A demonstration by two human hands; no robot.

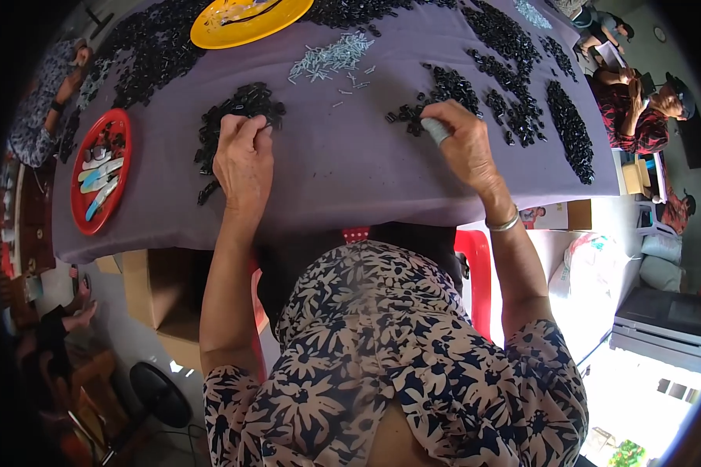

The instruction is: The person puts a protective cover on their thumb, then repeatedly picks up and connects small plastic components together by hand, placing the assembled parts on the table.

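My left hand (243, 159) is closed, fingers curled and pressed together, at the near right side of a pile of small black pieces (230, 107). My right hand (466, 146) is also closed, in a pinch with a grey cover (436, 131) on one digit. It rests by another heap of black pieces (453, 87), with several loose ones just left of its fingertips. Whatever either hand grips is hidden or too small to name. Between the two heaps, farther back, lies a scatter of short pale-blue sticks (331, 58).
A purple cloth (343, 156) covers the table. At left sits a red oval tray (75, 194) with knife-like tools; a yellow plate (210, 39) stands at the back. More black pieces (570, 128) line the right. Other people work at both sides, one in a red checked shirt (639, 128).
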